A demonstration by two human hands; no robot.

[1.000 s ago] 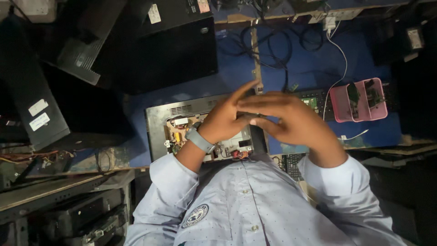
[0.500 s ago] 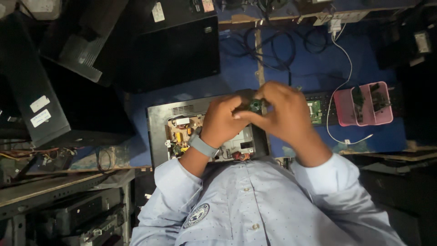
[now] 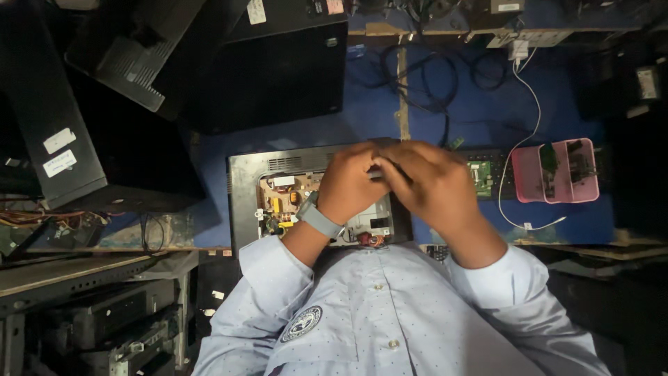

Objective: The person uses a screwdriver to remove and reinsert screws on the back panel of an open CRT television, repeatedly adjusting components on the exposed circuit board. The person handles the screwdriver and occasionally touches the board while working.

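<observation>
My left hand (image 3: 350, 186), with a grey watch (image 3: 319, 218) on the wrist, and my right hand (image 3: 433, 189) are pressed together over an opened black flat casing (image 3: 243, 188). Their fingertips meet on a small dark part (image 3: 380, 169), most of it hidden by the fingers. A circuit board (image 3: 282, 203) with yellow and white components lies exposed in the casing, just left of my left wrist. My light blue shirt sleeves fill the lower middle of the view.
A small green circuit board (image 3: 480, 174) lies right of my hands, beside a pink tray (image 3: 529, 174) holding dark parts. A white cable (image 3: 518, 90) and black cables (image 3: 431, 83) run over the blue bench top (image 3: 369, 118). Black monitors (image 3: 278, 63) stand behind and at left.
My hands went from spread fingers to closing together on the small dark part. They have shifted slightly left over the casing.
</observation>
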